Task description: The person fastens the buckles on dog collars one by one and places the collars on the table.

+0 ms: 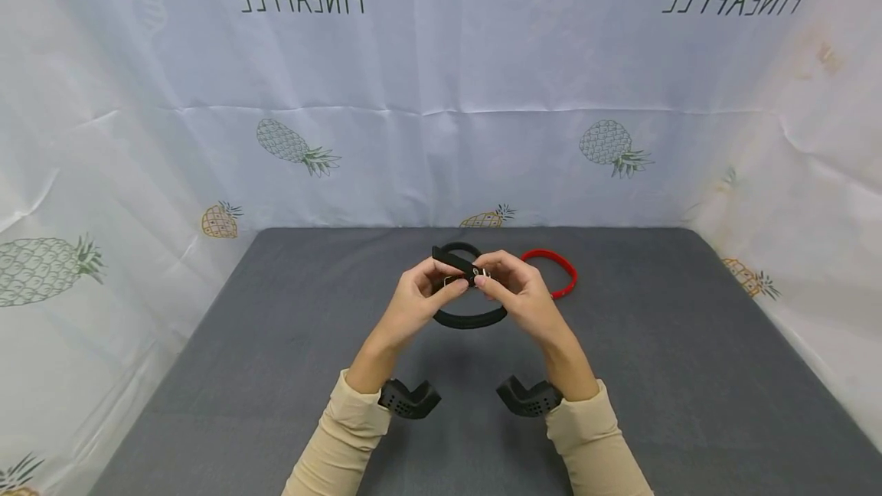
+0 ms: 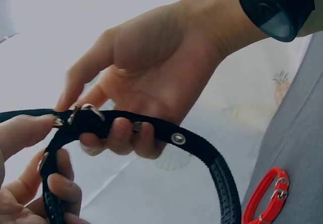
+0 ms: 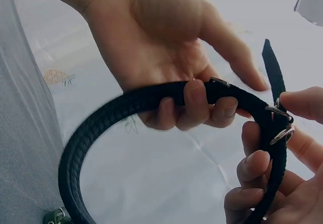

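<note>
Both hands hold a black collar (image 1: pixel 470 321) up in front of the body, its loop hanging below them. My left hand (image 1: pixel 412 303) grips the band on one side, fingers curled under it. On the other side my right hand (image 1: pixel 525 298) pinches the strap beside the metal buckle (image 3: pixel 278 112), thumb right at it. A D-ring (image 3: pixel 282 134) sits close to the buckle. The pointed strap end (image 3: pixel 273 65) sticks out free past the buckle. A metal eyelet (image 2: pixel 178 138) shows on the band in the left wrist view.
A red collar (image 1: pixel 566 265) with a metal buckle lies on the grey table (image 1: pixel 276 373), behind and right of the hands. Another dark collar (image 1: pixel 459 246) shows behind the hands, partly hidden by them. A white pineapple-print curtain (image 1: pixel 441 44) hangs around the back and sides.
</note>
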`<state>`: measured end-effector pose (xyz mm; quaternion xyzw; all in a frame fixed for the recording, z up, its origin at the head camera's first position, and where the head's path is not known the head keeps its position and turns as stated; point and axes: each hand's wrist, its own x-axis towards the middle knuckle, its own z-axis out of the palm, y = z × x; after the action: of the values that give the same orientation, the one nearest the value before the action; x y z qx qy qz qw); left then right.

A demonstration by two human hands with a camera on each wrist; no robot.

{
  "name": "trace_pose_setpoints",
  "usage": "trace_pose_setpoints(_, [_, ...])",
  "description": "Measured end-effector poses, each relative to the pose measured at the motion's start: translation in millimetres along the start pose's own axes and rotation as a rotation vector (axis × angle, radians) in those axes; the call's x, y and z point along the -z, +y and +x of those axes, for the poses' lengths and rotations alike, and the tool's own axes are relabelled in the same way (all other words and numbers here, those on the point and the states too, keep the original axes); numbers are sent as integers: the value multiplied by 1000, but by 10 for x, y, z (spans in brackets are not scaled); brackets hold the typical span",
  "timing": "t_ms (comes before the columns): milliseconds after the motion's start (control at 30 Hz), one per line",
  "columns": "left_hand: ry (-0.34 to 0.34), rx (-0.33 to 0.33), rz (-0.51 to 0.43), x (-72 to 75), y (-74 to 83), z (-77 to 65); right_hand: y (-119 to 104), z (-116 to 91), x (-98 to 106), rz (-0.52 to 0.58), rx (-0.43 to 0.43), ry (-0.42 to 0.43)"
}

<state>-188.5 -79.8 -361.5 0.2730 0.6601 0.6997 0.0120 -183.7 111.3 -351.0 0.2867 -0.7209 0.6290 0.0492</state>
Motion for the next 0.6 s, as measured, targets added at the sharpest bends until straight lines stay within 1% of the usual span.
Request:
trace_pose_setpoints(67, [-8,-2,21,11,3,1,4,1,16,4,2,6])
trace_pose_setpoints(167, [-3,-11,43,17,15,5,-9,-1,32,12,-16,9])
trace_pose_setpoints(300, [6,-28,47,18,46,0,-29,-4,45,13,-40,9])
trace_pose_setpoints(400, [5,-43,60,22,58,-3,-26,-1,47,19,-41,0])
trace_pose_setpoints(500, [6,-55,83,21,59,-4,-24,2,39,47,-70,-5])
trace_pose_setpoints(600, [11,-74,107,14,59,-3,-28,3,29,83,-117,5])
